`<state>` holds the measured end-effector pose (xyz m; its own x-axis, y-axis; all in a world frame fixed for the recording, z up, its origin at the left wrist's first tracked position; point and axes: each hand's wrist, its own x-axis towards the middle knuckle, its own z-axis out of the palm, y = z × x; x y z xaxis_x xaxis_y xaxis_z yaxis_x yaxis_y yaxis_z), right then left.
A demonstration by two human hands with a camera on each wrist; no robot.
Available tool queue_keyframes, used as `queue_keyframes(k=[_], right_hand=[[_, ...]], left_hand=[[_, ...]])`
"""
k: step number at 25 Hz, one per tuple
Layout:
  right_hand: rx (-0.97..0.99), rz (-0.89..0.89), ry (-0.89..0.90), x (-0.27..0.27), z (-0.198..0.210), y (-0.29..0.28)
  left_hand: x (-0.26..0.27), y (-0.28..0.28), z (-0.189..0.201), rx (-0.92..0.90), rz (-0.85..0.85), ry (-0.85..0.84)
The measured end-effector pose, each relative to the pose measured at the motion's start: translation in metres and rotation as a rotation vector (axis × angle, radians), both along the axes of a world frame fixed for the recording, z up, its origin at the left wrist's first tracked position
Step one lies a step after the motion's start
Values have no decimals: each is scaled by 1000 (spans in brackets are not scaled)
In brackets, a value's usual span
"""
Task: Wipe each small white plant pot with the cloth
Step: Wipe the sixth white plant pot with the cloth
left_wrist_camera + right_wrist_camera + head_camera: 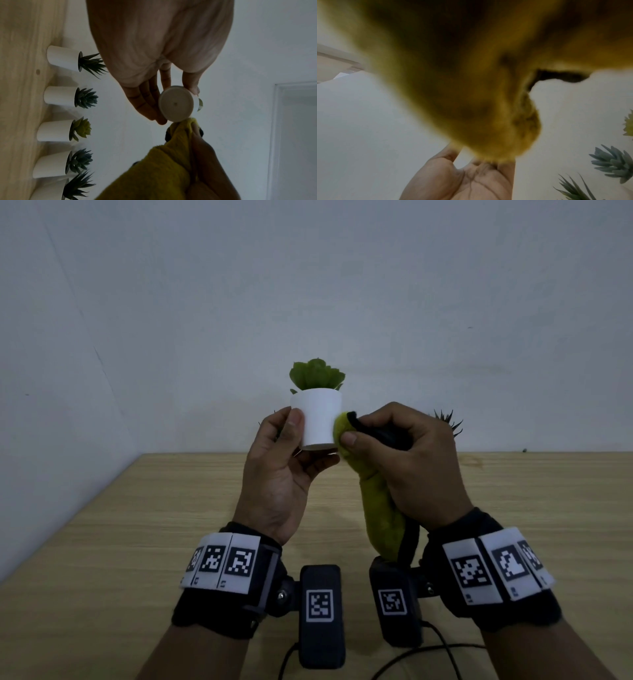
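Observation:
My left hand [291, 446] holds a small white pot [320, 419] with a green succulent [317, 375] up in front of the wall, thumb on its left side and fingers curled under and behind it. In the left wrist view the pot's round base [176, 103] faces the camera between thumb and fingers. My right hand [394, 446] grips a bunched yellow-green cloth [380, 501] with a dark edge and presses its tip against the pot's lower right side. The cloth [453, 81] fills most of the right wrist view, blurred.
Several more white pots with succulents [60, 94] stand in a row along the back of the wooden table [137, 525], by the white wall. A spiky plant [448, 421] shows behind my right hand. Cables [428, 652] trail near the front edge.

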<state>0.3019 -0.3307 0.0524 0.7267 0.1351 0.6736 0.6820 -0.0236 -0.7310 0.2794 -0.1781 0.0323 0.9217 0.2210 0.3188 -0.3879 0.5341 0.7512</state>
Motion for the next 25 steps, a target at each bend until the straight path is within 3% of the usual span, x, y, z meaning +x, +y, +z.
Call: queue_keyframes(k=[13, 19, 25], right_hand=[[115, -133, 17, 0, -4, 9], [106, -65, 18, 2, -6, 9], [55, -73, -9, 1, -5, 9]], left_hand=[[1, 2, -2, 54, 3, 8], [0, 5, -1, 32, -62, 30], [-1, 2, -2, 215, -15, 105]])
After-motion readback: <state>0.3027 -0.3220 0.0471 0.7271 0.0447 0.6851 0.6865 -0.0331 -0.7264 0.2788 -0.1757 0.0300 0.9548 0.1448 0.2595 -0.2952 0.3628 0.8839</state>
